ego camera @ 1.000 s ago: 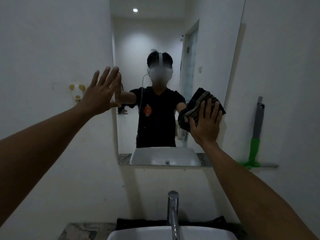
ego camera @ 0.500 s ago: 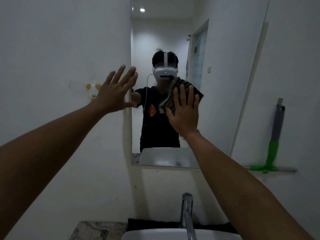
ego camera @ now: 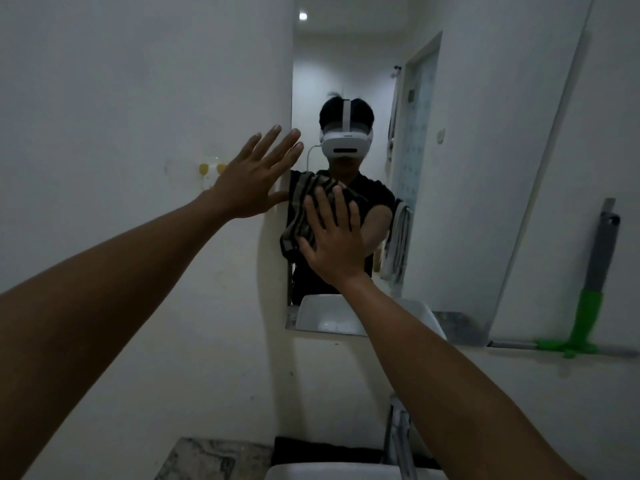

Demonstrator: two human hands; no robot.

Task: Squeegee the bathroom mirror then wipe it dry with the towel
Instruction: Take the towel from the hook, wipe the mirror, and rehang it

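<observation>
**Towel pressed flat near the mirror's left edge**

The right hand (ego camera: 334,242), fingers straight and spread, pressed the striped towel (ego camera: 303,216) against the mirror (ego camera: 450,202) near its left edge, likely to dry broadly. The left hand (ego camera: 251,181), open, braced on the wall at that edge. The squeegee (ego camera: 588,306) rested parked beyond the mirror's lower right corner, apparently finished with.

A narrow ledge (ego camera: 512,345) is fixed to the white wall, right of the mirror's lower corner. A squeegee (ego camera: 588,299) is stood on it, green head down on the ledge, grey handle leaned up against the wall. Below, a marbled counter (ego camera: 204,459) is seen, with a white basin (ego camera: 332,472) seated on it.
</observation>
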